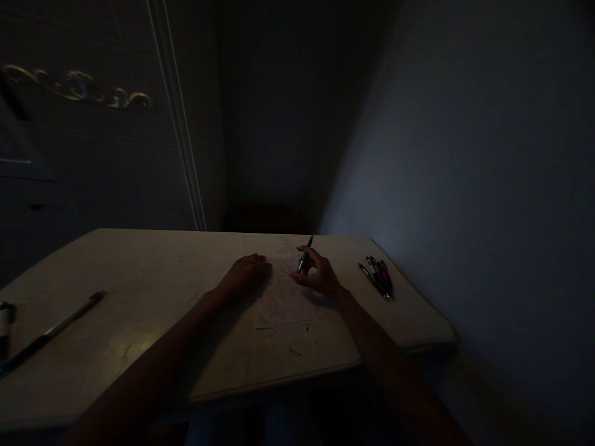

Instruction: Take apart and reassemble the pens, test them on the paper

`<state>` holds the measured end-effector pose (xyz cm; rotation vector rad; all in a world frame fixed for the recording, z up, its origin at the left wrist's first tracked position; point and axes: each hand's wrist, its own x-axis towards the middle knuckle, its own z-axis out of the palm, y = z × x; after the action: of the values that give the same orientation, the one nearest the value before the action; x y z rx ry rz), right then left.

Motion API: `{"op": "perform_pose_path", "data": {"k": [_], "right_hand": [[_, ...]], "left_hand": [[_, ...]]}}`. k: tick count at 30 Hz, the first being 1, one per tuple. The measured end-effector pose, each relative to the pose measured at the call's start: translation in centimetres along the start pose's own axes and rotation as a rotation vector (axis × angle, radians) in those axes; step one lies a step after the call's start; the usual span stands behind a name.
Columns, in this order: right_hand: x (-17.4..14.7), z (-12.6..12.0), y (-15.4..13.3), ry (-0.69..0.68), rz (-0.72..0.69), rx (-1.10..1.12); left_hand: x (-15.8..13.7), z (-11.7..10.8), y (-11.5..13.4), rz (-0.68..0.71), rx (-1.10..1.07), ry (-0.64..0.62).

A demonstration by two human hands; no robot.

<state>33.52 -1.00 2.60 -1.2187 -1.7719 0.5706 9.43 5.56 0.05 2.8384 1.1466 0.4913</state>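
Note:
A sheet of paper (286, 300) covered in small writing lies on the table, its lower left corner slightly folded. My left hand (246, 274) rests palm down at the sheet's left edge, fingers laid on the surface and holding nothing. Over the paper's upper right side, my right hand (320, 275) grips a green and dark pen (303, 261) between thumb and fingers. That pen is tilted, one end pointing up and away from me. Dim light hides the finer details of the fingers and the writing.
Several pens (379, 277) lie in a bunch on the right of the pale table (176, 260). A long black and silver bar (60, 325) lies at left, beside another dark and white object (5, 322). A wall (488, 186) borders the right; an ornamented cabinet (93, 155) stands behind left.

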Motion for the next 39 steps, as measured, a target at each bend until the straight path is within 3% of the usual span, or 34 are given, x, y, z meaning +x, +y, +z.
{"op": "perform_pose_path", "data": {"k": [7,11,15,24,28,35,39], "right_hand": [[0.2,0.1,0.8,-0.016,0.033,0.047],[0.3,0.4,1.0,-0.108,0.092,0.123],[0.5,0.8,1.0,-0.134,0.090,0.170],[0.8,0.6,1.5,0.061,0.026,0.074],[0.8,-0.2,0.7,0.225,0.106,0.066],[1.6,-2.4,1.4,0.584,0.189,-0.228],[1.9,-2.9,2.9,0.569,0.337,-0.249]], "left_hand": [[-0.1,-0.8,0.3,0.022,-0.063,0.029],[0.0,-0.4,-0.2,0.019,-0.102,0.046],[0.3,-0.2,-0.7,-0.053,-0.141,0.055],[0.4,-0.8,-1.3,-0.308,-0.431,0.110],[0.4,-1.6,-1.4,-0.399,-0.539,0.168],[0.4,-2.3,-1.8,-0.442,-0.576,0.215],[0.3,-2.4,-1.8,-0.447,-0.598,0.245]]}}
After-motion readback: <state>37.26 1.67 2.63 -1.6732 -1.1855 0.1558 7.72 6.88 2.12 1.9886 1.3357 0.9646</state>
